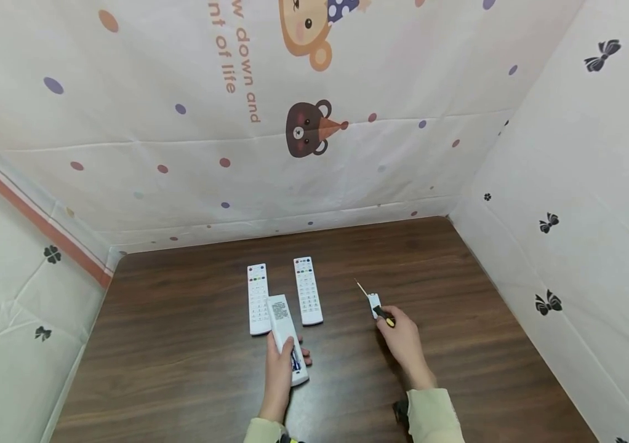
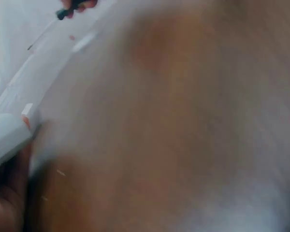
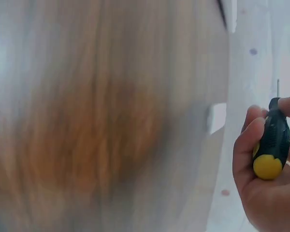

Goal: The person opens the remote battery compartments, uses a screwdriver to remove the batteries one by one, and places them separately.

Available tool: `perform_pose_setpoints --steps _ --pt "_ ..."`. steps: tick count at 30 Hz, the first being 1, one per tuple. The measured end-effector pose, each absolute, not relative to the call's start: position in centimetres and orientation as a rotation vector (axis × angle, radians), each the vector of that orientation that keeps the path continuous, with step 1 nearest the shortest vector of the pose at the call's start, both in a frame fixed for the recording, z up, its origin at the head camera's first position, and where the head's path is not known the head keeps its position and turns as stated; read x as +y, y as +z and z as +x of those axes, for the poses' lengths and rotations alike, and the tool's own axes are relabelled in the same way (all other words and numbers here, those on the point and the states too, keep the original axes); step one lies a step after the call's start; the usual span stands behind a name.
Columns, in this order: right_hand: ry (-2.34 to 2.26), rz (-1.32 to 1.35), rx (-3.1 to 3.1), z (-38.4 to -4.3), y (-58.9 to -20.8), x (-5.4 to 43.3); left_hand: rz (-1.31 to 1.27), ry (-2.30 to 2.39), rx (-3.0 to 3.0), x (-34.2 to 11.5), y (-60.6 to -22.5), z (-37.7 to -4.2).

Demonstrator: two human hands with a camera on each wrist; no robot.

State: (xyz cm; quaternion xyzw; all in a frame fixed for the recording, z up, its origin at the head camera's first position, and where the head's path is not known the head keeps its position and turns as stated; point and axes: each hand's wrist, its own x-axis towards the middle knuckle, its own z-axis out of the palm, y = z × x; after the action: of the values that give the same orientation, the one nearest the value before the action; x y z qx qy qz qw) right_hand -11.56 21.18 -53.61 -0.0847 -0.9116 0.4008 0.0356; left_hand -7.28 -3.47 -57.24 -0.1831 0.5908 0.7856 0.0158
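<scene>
My left hand (image 1: 280, 369) grips a white remote control (image 1: 283, 320), turned back side up, with a label on its upper part. Near its lower end, by my thumb, the battery compartment (image 1: 295, 360) lies uncovered and shows something blue inside, probably batteries. My right hand (image 1: 403, 337) holds a screwdriver (image 3: 274, 135) with a black and yellow handle, its thin shaft pointing away to the upper left. A small white piece (image 1: 373, 299), like a battery cover, appears just beyond the right fingers. In the left wrist view only an end of the held remote (image 2: 7, 140) shows.
Two more white remotes lie button side up on the brown wooden table (image 1: 181, 344): one remote (image 1: 257, 286) at the left, partly behind the held one, and another remote (image 1: 308, 292) beside it. Patterned white sheets (image 1: 181, 178) rise behind the table and at both sides.
</scene>
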Motion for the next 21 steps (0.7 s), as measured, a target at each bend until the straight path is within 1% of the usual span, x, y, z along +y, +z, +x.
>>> perform_pose_setpoints --steps 5,9,16,18,20,21 --pt "1.293 -0.154 -2.832 -10.8 -52.9 19.5 -0.583 2.53 1.734 -3.9 -56.5 -7.6" --pt "1.449 -0.07 -2.817 -10.1 -52.6 18.3 -0.49 2.591 1.753 -4.1 -56.0 -8.3" --pt "1.752 0.125 -2.793 -8.9 -51.1 16.5 -0.224 2.73 1.854 -5.9 -60.8 -11.8" --pt "1.82 0.147 -2.799 -8.5 -50.3 16.3 -0.181 2.759 1.832 -6.3 -61.1 -12.2" --pt "1.867 0.169 -2.794 -8.1 -49.2 16.1 -0.066 2.803 1.798 -6.8 -61.1 -12.5" --pt "1.887 0.182 -2.791 -7.9 -48.6 16.0 -0.048 2.809 1.786 -6.9 -60.1 -12.3"
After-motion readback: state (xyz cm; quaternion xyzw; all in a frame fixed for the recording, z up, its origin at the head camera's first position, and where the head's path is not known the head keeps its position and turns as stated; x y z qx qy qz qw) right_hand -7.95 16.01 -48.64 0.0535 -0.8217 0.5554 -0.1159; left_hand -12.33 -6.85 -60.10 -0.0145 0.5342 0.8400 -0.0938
